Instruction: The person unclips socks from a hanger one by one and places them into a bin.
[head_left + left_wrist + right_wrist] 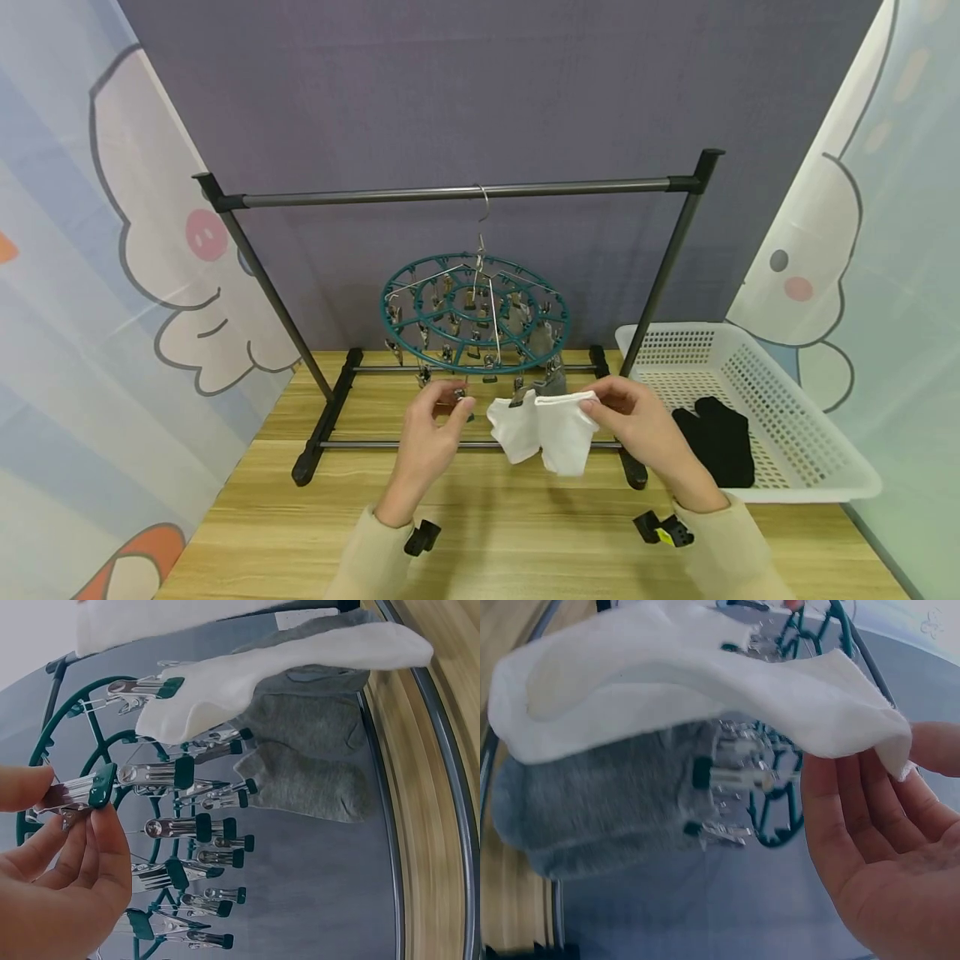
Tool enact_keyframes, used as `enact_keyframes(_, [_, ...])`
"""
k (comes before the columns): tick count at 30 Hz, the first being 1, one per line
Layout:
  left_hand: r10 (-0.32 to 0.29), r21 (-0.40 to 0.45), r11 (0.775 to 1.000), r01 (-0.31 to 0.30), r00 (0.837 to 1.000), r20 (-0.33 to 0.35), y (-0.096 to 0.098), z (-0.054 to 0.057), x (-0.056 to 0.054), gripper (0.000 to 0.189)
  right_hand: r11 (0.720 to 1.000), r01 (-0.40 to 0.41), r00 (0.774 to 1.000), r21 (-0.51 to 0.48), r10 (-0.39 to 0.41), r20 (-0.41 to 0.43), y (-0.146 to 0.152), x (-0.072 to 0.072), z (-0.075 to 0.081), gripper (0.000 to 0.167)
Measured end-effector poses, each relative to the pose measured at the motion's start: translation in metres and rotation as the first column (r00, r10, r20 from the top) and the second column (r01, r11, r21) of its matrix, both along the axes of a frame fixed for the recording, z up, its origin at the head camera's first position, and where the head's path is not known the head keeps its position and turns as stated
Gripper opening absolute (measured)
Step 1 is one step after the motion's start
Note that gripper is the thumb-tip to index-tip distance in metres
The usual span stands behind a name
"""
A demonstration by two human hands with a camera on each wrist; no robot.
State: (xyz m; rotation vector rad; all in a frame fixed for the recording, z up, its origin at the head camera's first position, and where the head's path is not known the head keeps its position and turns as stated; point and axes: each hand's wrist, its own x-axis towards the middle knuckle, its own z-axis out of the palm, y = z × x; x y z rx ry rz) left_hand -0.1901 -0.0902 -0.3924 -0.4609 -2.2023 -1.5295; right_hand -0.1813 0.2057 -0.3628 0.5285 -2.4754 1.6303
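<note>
My left hand (431, 433) pinches a metal clip (79, 791) with green tips between thumb and fingers, at the near side of the round green clip hanger (382, 310). In my right hand (648, 425), thumb and fingers grip the opening edge of a white sock (566, 433), which hangs down from them. Beside it, a second white sock (202, 701) dangles from a hanger clip (169, 688). Several grey socks (307, 784) hang behind the white ones, held by clips at their cuffs.
The hanger hooks onto the bar (360, 198) of a black rack standing on the wooden table (480, 525). A white perforated basket (795, 400) at the right holds black fabric (720, 442). Several unused clips (217, 859) dangle close together under the ring.
</note>
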Motion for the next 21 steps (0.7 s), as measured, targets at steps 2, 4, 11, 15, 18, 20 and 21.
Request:
enact_keyframes(2, [0.001, 0.003, 1.0, -0.001, 1.0, 0.002, -0.001, -0.001, -0.001, 0.024, 0.999, 0.03, 1.0, 0.013, -0.03, 0.004, 0.006, 0.0, 0.003, 0.019])
enact_keyframes(4, [0.006, 0.002, 1.0, -0.006, 1.0, 0.001, -0.002, -0.001, -0.001, 0.024, 0.998, 0.063, 0.998, 0.03, -0.063, -0.003, 0.012, 0.0, 0.006, 0.021])
enact_keyframes(11, [0.038, 0.01, 0.999, -0.038, 0.999, 0.005, -0.004, -0.001, -0.002, 0.022, 0.984, 0.164, 0.986, 0.072, -0.161, -0.05, 0.027, 0.003, 0.014, 0.026])
enact_keyframes(15, [0.041, 0.012, 0.999, -0.041, 0.999, 0.009, -0.005, -0.001, -0.003, 0.021, 0.979, 0.198, 0.979, 0.056, -0.194, -0.07, 0.036, 0.003, 0.017, 0.025])
enact_keyframes(18, [0.041, 0.017, 0.999, -0.041, 0.999, 0.006, -0.006, -0.002, -0.004, 0.022, 0.972, 0.231, 0.97, 0.044, -0.227, -0.082, 0.044, 0.003, 0.019, 0.026])
enact_keyframes(20, [0.04, 0.026, 0.999, -0.04, 0.999, 0.004, -0.007, -0.003, -0.005, 0.023, 0.968, 0.25, 0.965, 0.023, -0.247, -0.089, 0.05, 0.003, 0.019, 0.025])
enact_keyframes(21, [0.04, 0.031, 0.999, -0.04, 0.999, 0.004, -0.007, -0.004, -0.005, 0.023, 0.966, 0.259, 0.962, 0.01, -0.257, -0.093, 0.053, 0.002, 0.019, 0.025])
